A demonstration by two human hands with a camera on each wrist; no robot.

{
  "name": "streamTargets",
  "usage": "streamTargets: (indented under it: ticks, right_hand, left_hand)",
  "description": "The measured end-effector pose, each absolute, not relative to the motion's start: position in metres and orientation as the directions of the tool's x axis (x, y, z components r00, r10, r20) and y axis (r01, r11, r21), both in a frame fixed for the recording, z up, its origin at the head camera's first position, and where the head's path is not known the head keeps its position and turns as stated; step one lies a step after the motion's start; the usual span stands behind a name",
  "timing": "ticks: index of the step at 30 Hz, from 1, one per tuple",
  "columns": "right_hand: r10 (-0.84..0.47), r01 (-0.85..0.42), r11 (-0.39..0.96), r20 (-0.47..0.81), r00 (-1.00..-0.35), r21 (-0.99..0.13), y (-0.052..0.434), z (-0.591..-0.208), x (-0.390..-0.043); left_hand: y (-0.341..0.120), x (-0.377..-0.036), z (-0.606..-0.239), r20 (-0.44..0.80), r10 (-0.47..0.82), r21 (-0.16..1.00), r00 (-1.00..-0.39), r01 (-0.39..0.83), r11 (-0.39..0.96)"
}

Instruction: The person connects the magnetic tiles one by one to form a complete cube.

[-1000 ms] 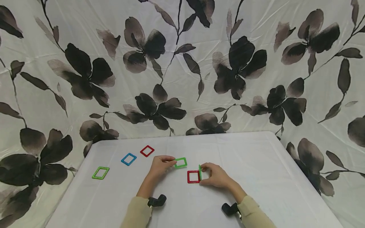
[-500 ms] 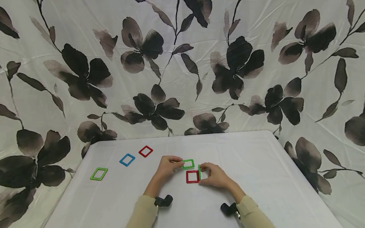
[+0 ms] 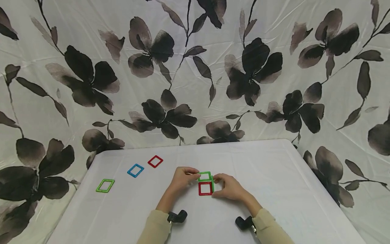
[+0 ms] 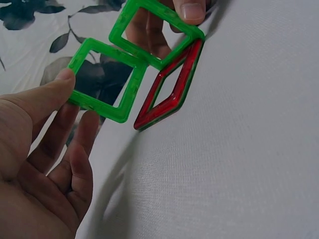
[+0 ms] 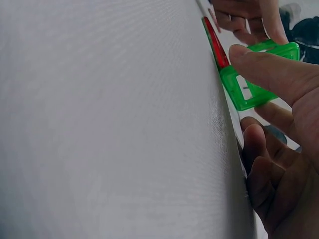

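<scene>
A red square frame (image 3: 205, 188) lies flat on the white table (image 3: 274, 176). My right hand (image 3: 217, 181) pinches a green square frame (image 3: 212, 185) that stands upright along the red frame's right edge. My left hand (image 3: 195, 174) pinches a second green frame (image 3: 204, 176) by its left side, at the red frame's far edge. In the left wrist view this second green frame (image 4: 107, 82) is tilted, and its corner meets the upright green frame (image 4: 157, 32) above the red frame (image 4: 169, 87). The right wrist view shows my thumb on the upright green frame (image 5: 249, 84) beside the red frame's edge (image 5: 215, 42).
Three loose square frames lie at the table's left: a red one (image 3: 155, 161), a blue one (image 3: 135, 170) and a green one (image 3: 105, 185). A floral cloth (image 3: 195, 84) hangs behind the table and round its sides.
My left hand has carried its green frame to the right, up to the red frame's far edge and the upright green frame. The right hand has stayed in place.
</scene>
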State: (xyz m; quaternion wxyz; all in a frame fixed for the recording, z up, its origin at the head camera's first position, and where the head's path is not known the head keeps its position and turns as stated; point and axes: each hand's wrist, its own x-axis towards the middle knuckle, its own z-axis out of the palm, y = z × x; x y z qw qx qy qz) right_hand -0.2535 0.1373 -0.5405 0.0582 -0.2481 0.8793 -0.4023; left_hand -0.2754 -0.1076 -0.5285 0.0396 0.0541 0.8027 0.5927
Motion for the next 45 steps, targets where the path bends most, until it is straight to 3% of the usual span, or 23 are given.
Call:
streamTargets:
  ticks: [45]
  right_hand:
    - [-0.512,-0.395,0.542,0.081,-0.855,-0.742,0.1364,-0.5392,-0.2538]
  left_hand:
    - [-0.1119,-0.2659,-0.5352,0.064,0.185,0.954,-0.981,0.114,0.277]
